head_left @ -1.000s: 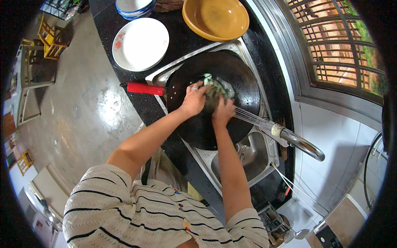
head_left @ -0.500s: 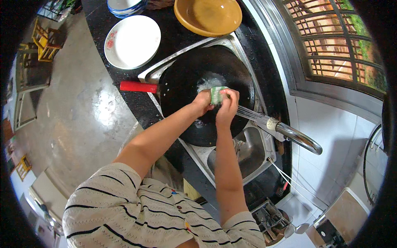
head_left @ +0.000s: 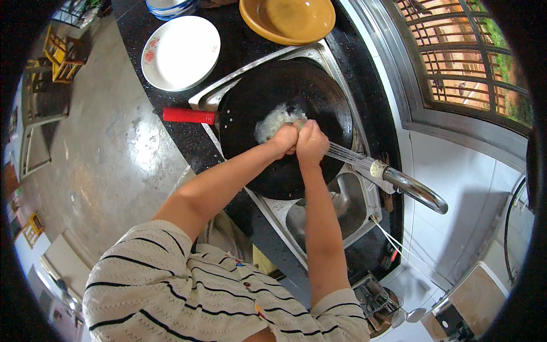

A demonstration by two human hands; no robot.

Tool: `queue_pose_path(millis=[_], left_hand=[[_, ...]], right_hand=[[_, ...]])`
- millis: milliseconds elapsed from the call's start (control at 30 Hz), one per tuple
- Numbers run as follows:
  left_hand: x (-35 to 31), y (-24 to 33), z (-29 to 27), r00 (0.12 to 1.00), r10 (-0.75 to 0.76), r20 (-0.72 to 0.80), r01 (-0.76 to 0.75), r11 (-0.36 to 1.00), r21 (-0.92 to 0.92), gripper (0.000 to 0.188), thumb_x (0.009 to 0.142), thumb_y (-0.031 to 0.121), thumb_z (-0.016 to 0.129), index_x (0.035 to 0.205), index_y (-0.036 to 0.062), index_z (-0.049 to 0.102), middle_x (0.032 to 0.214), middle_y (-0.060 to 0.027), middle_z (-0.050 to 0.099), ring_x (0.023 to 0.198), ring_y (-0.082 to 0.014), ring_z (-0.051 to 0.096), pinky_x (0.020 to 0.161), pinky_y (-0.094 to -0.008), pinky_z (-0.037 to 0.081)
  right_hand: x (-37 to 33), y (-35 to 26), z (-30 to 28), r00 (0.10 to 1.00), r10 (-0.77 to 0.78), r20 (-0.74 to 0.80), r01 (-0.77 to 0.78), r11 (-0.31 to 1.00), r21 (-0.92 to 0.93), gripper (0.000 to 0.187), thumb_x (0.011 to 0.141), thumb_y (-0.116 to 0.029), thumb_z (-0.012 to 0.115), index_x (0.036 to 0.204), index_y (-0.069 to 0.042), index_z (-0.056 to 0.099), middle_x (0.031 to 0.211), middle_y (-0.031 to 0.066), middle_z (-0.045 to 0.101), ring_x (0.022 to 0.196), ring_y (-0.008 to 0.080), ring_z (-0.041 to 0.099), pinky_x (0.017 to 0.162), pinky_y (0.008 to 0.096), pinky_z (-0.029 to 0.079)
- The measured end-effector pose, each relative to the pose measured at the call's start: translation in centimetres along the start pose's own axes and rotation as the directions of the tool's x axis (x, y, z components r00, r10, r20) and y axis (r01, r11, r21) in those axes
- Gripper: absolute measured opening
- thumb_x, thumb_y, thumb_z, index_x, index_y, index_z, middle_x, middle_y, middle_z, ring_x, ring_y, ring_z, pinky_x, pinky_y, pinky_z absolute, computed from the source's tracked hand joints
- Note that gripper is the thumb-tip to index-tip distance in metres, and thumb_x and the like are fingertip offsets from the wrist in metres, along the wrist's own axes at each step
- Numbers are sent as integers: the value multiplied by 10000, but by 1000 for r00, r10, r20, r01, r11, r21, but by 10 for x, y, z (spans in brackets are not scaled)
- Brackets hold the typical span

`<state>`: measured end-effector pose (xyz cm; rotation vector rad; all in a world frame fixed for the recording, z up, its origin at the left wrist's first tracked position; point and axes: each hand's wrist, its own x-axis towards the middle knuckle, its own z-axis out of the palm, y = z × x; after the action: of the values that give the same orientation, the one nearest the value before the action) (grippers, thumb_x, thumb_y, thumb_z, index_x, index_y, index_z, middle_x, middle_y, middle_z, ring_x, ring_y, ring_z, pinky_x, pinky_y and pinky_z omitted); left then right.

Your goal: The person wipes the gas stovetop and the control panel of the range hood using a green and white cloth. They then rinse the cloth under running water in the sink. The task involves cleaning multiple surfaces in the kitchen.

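Observation:
Over a large black wok (head_left: pixel 250 165) set in the sink, my two hands are pressed together. My left hand (head_left: pixel 284 140) and my right hand (head_left: pixel 312 143) are both closed around a green-and-white cloth (head_left: pixel 300 123), which they mostly hide. Whether it is a cloth or a soft sponge is hard to tell. Beside my right hand, water streams from the tap (head_left: pixel 407 185). Whitish, foamy water (head_left: pixel 276 121) lies in the wok just beyond my fingers. The wok's red handle (head_left: pixel 188 115) sticks out to the left over the counter.
A white bowl with a floral mark (head_left: pixel 181 54) stands on the black counter (head_left: pixel 134 37) at the far left. Behind the wok is a mustard-yellow basin (head_left: pixel 288 21), with blue-rimmed bowls (head_left: pixel 171 8) nearby. A second sink basin (head_left: pixel 356 205) lies right of my right forearm.
My hands have closed tightly together round the green-and-white cloth, which showed plainly between them before. The foamy patch in the wok looks larger.

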<state>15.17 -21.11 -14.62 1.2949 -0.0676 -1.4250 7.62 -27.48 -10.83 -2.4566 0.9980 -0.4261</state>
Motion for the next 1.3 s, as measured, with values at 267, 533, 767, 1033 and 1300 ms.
queue_pose_path(millis=[267, 533, 767, 1033, 1300], left_hand=[[-19, 42, -43, 977, -11, -211, 61, 971, 230, 476, 977, 434, 339, 1156, 42, 542, 817, -174, 649, 590, -257, 580, 650, -380, 493], [-26, -6, -48, 823, 566, -39, -162, 300, 940, 483, 841, 67, 543, 1303, 207, 523, 1322, -165, 437, 1157, -428, 418, 954, -473, 407], [22, -27, -37, 896, 171, -410, -107, 979, 175, 663, 952, 621, 317, 1317, 84, 456, 1080, -125, 575, 882, -227, 593, 767, -360, 504], [28, -38, -14, 954, -284, 98, 286, 755, -591, 333, 967, 388, 433, 981, 97, 593, 908, -61, 628, 840, -204, 606, 697, -373, 505], [-20, -16, -24, 979, -201, 38, 204, 957, -208, 284, 960, 347, 460, 984, 93, 586, 837, -60, 612, 695, -166, 594, 569, -305, 480]], right_hand=[[2, 40, 27, 943, 332, -31, -293, 870, 395, 295, 897, -141, 423, 1152, -34, 524, 1102, 148, 546, 831, 335, 548, 707, 442, 467], [-30, 36, 47, 990, 11, 143, 14, 985, -171, 416, 772, -36, 611, 1166, -167, 591, 1101, 142, 555, 972, 385, 559, 808, 453, 482], [-7, -33, 2, 994, -54, 91, -23, 727, 686, 43, 761, 8, 515, 742, -29, 526, 833, 97, 526, 798, 243, 533, 729, 321, 440], [-17, -45, 21, 975, -40, -217, 86, 974, 208, 369, 812, -218, 719, 625, -49, 449, 585, 108, 482, 509, 316, 480, 493, 382, 404], [-2, 0, 36, 974, 176, -145, -138, 961, 239, 340, 765, -123, 615, 574, 14, 369, 502, 139, 379, 445, 231, 330, 465, 387, 325]])
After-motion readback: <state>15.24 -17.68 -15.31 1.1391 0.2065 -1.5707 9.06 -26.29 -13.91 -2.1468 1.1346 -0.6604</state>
